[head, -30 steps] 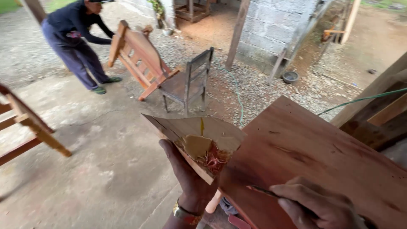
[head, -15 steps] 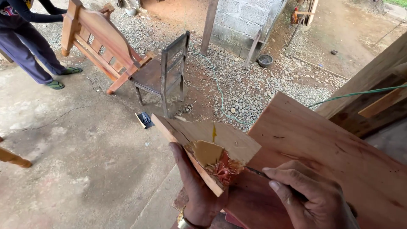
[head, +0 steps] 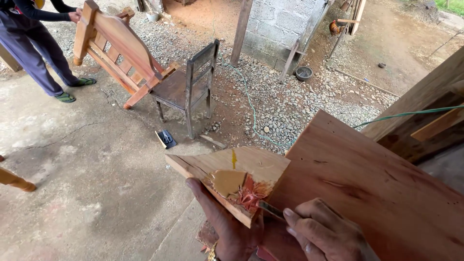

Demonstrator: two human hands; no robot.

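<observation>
My left hand (head: pixel 222 222) grips a flat scrap of wood (head: pixel 232 176) from below, thumb along its near edge. On the scrap lie a patch of tan filler paste and a red smear. My right hand (head: pixel 324 234) holds a thin metal blade (head: pixel 269 209) whose tip touches the red smear. The right hand rests on a large reddish-brown board (head: pixel 372 188) that slopes up to the right.
A dark wooden chair (head: pixel 186 89) stands on gravel with a wooden bench frame (head: pixel 118 50) leaning on it. A person (head: pixel 34 43) at far left holds that frame. A green cord (head: pixel 251 111) crosses the gravel. Timber is stacked at right (head: pixel 425 111).
The view has shifted, so the person and bench sit further up-left. My right hand has come up onto the board and brought the blade to the paste on the scrap.
</observation>
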